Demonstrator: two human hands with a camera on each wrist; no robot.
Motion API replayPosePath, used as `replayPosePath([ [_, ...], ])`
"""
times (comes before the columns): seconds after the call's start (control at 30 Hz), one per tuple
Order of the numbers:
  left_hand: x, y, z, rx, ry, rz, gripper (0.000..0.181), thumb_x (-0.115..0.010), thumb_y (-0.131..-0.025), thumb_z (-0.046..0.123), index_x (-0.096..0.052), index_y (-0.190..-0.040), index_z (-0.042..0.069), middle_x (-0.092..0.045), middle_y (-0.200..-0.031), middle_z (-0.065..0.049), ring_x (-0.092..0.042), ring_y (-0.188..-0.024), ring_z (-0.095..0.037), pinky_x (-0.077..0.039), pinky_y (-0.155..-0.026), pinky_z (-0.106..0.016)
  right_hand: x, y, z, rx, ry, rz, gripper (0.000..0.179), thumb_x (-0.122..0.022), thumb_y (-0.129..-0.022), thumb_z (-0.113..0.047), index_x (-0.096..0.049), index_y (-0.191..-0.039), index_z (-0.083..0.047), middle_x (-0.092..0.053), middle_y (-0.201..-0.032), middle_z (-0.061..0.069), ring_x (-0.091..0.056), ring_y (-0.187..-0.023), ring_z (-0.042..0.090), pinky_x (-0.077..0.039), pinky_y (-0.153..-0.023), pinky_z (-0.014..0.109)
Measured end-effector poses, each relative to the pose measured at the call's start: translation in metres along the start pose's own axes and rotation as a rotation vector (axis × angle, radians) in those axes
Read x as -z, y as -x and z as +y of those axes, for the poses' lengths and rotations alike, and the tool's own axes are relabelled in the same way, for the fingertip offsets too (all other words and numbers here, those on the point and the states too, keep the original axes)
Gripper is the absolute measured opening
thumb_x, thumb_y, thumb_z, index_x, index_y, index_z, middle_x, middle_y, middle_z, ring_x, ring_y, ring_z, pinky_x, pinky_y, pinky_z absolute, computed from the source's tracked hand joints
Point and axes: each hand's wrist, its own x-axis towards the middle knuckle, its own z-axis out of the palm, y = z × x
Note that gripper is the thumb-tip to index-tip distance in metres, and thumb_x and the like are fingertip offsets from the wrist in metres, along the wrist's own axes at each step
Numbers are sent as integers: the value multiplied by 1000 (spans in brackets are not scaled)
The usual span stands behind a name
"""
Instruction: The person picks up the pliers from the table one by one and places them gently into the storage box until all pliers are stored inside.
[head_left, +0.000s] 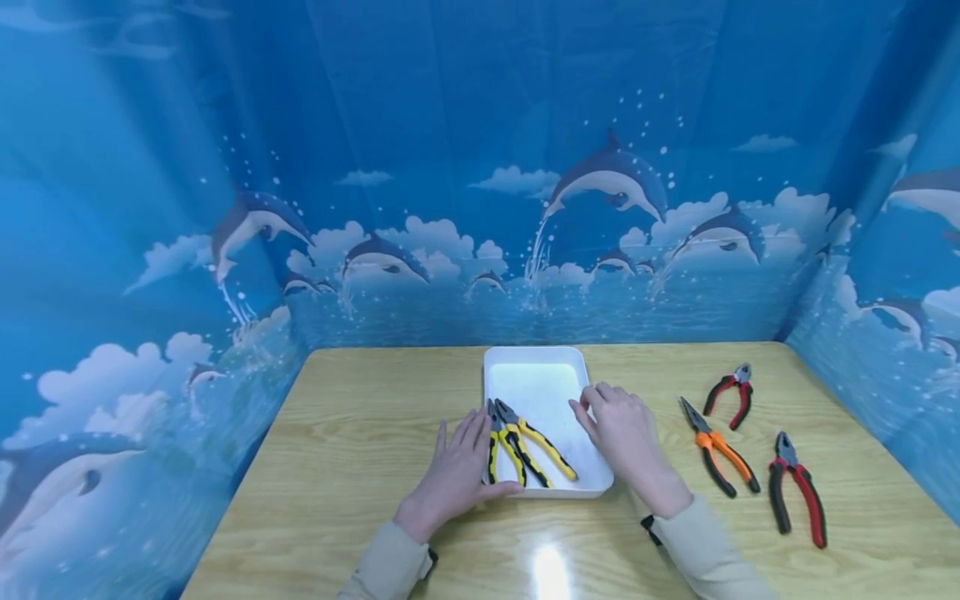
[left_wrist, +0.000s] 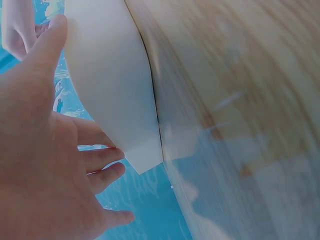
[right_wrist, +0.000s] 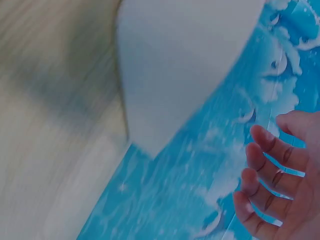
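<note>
A white tray (head_left: 536,377) stands on the table and holds two yellow-and-black pliers, one (head_left: 493,457) along the left wall and the other (head_left: 551,450) slanting beside it. My left hand (head_left: 459,475) lies along the tray's left side, thumb reaching over the near rim. From the left wrist, its fingers look nearly straight, tips at the outer tray wall (left_wrist: 110,85). Over the tray's right edge is my right hand (head_left: 622,429), holding nothing. The right wrist view shows its fingers (right_wrist: 257,155) loosely bent, apart from the tray wall (right_wrist: 170,65).
Right of the tray lie orange-and-black needle-nose pliers (head_left: 703,442), small red-and-black cutters (head_left: 744,390) and larger red-and-black pliers (head_left: 804,483). Behind the wooden table (head_left: 375,417) hangs a blue dolphin-print curtain (head_left: 450,167), which also runs along both sides.
</note>
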Motion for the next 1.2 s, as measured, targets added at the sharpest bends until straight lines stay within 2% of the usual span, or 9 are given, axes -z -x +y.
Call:
replayPosePath([
  [0.13,1,1,0,-3,17,5,110,-59,-86,74,-28,-156,-7,-22,-164,-24,-23,-151,-41,-16,-118,-71,9,6,25,-47,12,20,22,-79,-89,-22,-64,-78,-9,-57,-68,4,-49,-51,19,-38,-41,31],
  [0.33,1,0,0,-7,23,5,111,-59,-86,73,-28,-155,-7,-22,-164,-24,-23,-151,-41,-16,-118,-71,23,25,61,-152,55,-47,25,-75,-91,-27,-67,-88,-4,-59,-72,8,-48,-53,21,-34,-41,30],
  [0.47,1,0,0,-4,22,-2,110,-59,-86,74,-29,-155,-7,-22,-164,-24,-23,-151,-41,-16,-118,-71,29,42,83,-167,91,-53,31,-78,-88,-25,-65,-92,2,-58,-75,14,-45,-52,22,-32,-39,31],
  [0.57,1,1,0,0,21,-9,110,-58,-87,74,-29,-155,-7,-22,-165,-24,-23,-152,-41,-16,-118,-70,31,55,96,-186,116,-86,38,-81,-85,-24,-61,-94,7,-55,-76,18,-45,-53,26,-36,-39,36],
  [0.67,2,1,1,-1,28,-11,109,-59,-87,73,-29,-156,-6,-22,-165,-24,-23,-152,-41,-15,-118,-70,34,67,106,-241,135,-176,44,-81,-86,-26,-57,-93,11,-52,-76,22,-47,-56,31,-39,-41,41],
  [0.83,3,1,1,-2,32,-17,109,-60,-87,72,-27,-156,-6,-22,-165,-23,-22,-152,-40,-16,-118,-70,36,80,118,-340,163,-396,53,-75,-91,-32,-54,-95,16,-51,-80,26,-51,-62,34,-42,-44,42],
  [1.07,3,2,2,-2,29,-20,110,-58,-87,73,-27,-156,-6,-21,-165,-23,-22,-152,-40,-15,-118,-71,40,80,129,-474,110,-677,58,-68,-96,-40,-54,-95,17,-52,-79,25,-56,-66,34,-47,-50,45],
  [1.2,3,1,2,1,32,-22,110,-58,-87,74,-27,-156,-6,-21,-165,-23,-22,-152,-40,-15,-118,-71,40,79,131,-498,109,-790,60,-65,-98,-42,-56,-94,16,-52,-77,21,-57,-64,32,-48,-50,44],
])
